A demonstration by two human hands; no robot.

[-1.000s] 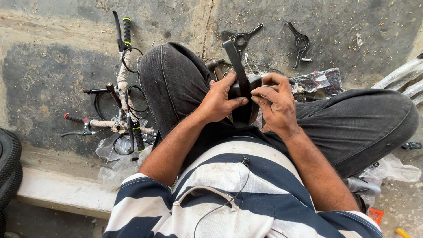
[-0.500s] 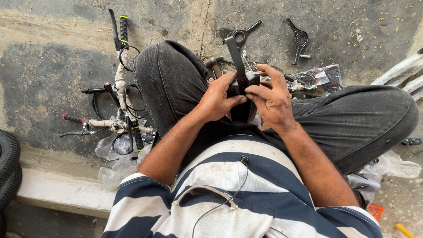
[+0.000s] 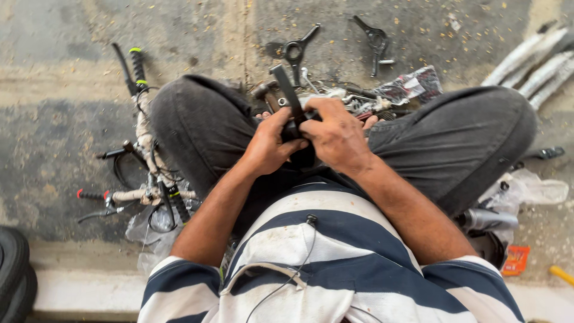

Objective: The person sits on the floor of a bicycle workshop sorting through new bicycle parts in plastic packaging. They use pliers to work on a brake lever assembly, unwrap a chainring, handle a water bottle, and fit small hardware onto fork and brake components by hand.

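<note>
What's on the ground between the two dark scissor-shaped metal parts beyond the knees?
In the head view, the stretch between the left scissor-shaped part and the right scissor-shaped part is bare concrete floor, apart from small scattered specks of debris.

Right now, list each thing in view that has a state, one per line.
Left hand: closed on the black metal part.
Right hand: closed on the same part, from the other side.
Black metal part: held in both hands, its bar sticking up and away.
Bicycle handlebars: lying on the ground, cables attached.
Black wrench: lying flat, untouched.
Second black tool: lying flat, untouched.
Orange packet: lying on the ground.
</note>
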